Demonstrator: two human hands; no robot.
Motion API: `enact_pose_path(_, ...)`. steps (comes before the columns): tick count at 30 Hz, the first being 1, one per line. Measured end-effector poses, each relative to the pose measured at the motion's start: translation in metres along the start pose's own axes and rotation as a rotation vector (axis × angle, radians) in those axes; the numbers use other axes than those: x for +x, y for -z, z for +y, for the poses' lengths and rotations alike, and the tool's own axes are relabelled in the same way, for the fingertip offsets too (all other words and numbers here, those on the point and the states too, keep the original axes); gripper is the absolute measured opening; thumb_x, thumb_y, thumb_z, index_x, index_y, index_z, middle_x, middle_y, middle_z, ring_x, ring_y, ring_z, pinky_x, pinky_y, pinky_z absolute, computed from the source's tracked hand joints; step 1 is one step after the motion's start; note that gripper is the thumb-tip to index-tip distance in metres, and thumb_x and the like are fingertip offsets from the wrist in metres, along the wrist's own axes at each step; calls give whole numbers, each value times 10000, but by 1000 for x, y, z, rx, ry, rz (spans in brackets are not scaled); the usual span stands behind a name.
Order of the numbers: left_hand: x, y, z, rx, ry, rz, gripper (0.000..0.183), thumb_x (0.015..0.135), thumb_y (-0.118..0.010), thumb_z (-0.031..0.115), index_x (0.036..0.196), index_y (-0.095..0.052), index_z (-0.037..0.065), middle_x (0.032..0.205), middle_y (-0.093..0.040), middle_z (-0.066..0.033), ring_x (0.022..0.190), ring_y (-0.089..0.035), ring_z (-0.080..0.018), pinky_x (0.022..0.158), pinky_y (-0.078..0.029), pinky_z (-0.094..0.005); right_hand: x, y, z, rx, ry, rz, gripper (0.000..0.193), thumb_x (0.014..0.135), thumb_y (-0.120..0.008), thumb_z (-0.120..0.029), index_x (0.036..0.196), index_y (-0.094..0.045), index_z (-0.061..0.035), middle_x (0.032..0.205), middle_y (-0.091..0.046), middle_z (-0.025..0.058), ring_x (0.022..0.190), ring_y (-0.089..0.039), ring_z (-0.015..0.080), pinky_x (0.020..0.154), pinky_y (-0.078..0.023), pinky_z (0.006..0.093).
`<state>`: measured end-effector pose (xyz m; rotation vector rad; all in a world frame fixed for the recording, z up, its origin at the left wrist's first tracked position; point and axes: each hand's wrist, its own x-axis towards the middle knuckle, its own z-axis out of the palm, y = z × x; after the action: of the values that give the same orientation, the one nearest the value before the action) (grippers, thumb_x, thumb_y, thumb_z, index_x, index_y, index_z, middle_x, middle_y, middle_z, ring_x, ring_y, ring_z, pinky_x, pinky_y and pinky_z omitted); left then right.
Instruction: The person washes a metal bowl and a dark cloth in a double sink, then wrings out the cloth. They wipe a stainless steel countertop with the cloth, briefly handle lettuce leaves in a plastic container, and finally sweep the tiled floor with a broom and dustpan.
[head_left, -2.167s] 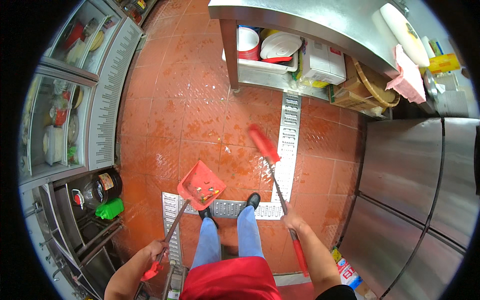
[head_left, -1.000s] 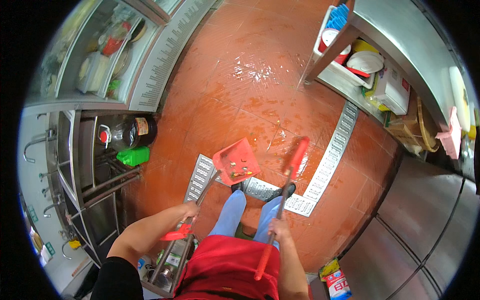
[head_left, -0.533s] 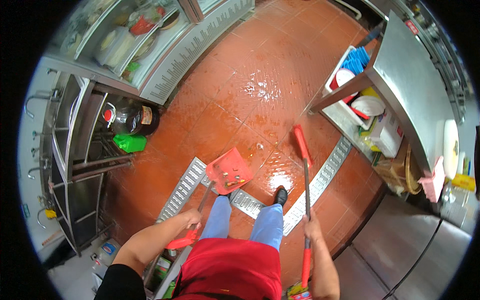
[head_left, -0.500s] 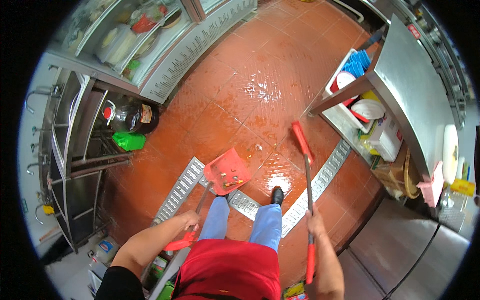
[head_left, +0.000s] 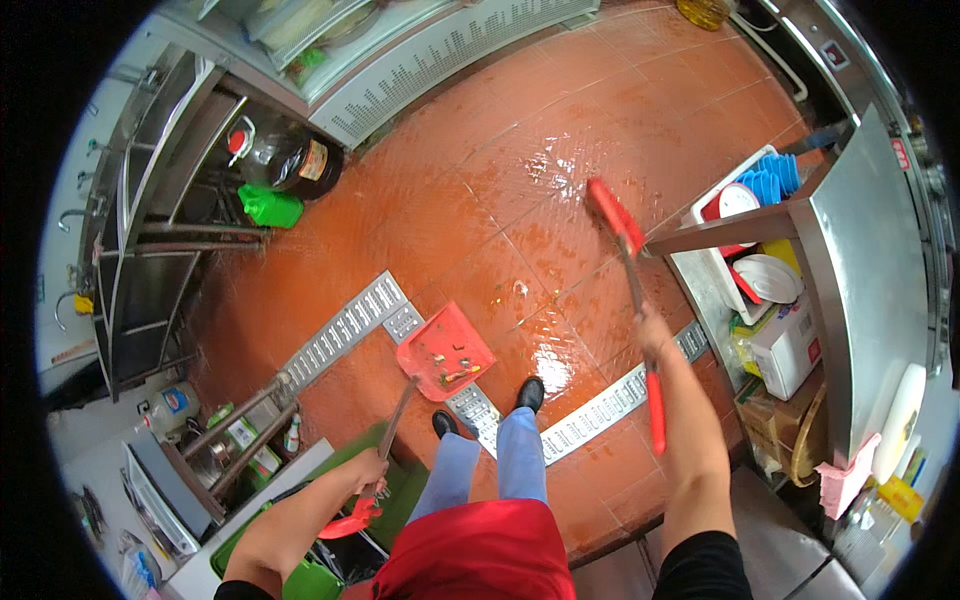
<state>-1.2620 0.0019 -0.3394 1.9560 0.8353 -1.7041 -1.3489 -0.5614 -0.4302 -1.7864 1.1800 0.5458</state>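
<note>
My left hand point(head_left: 366, 470) is closed round the long handle of a red dustpan point(head_left: 432, 338), whose pan rests on the wet tile floor beside the metal drain grating. Small scraps of food waste lie in the pan. In my right hand point(head_left: 655, 332) I grip the dark shaft of a long-handled broom point(head_left: 634, 270), with its red grip end pointing back along my forearm. The red broom head point(head_left: 612, 212) is out at the far right, by the leg of the steel table. Both hands are shut on their handles.
Drain gratings point(head_left: 345, 325) cross the floor in front of my shoes. At right, a steel table point(head_left: 868, 250) has a shelf with blue and white dishes. A large dark bottle point(head_left: 290, 160) and a green jug point(head_left: 270, 206) stand at left, near a glass-fronted fridge point(head_left: 420, 65).
The broom has swung farther away and its head now lies nearer the table leg. My right arm reaches out more. My view has turned and my feet have shifted; the dustpan stays near them.
</note>
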Motion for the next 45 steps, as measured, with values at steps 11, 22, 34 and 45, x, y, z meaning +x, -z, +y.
enact_pose_path(11,45,-36,-26,-33,42,-193,173,910,-460,91,765,-388,30,558,-387,-66,379,-400,-199,337,-351,-351,-213,-125,16,-145,-161,-650,549,933,-440,-245,1436,-241,-154,641,-558,107,426,-491,177,420,-442,344)
enact_pose_path(22,28,-37,-13,-177,45,-185,131,838,-435,49,711,-430,17,527,-439,-109,381,-458,-212,345,-370,-373,-103,-76,-39,-670,251,-36,506,901,-404,-170,1385,-278,-92,887,-605,314,853,-598,451,729,-477,517)
enact_pose_path(34,68,-43,-34,-166,95,-174,170,914,-421,104,982,-463,-47,558,-476,-110,416,-483,-211,340,-373,-357,-203,-109,8,-963,242,-539,622,847,-403,-127,1433,-196,-159,1009,-596,303,954,-586,439,804,-474,478)
enact_pose_path(45,47,39,-64,138,70,-19,146,827,-428,-5,735,-539,-20,496,-453,-127,394,-468,-244,336,-385,-391,-196,-112,101,339,-324,-106,587,894,-428,-52,1425,-220,-192,502,-355,-17,367,-373,122,326,-345,280)
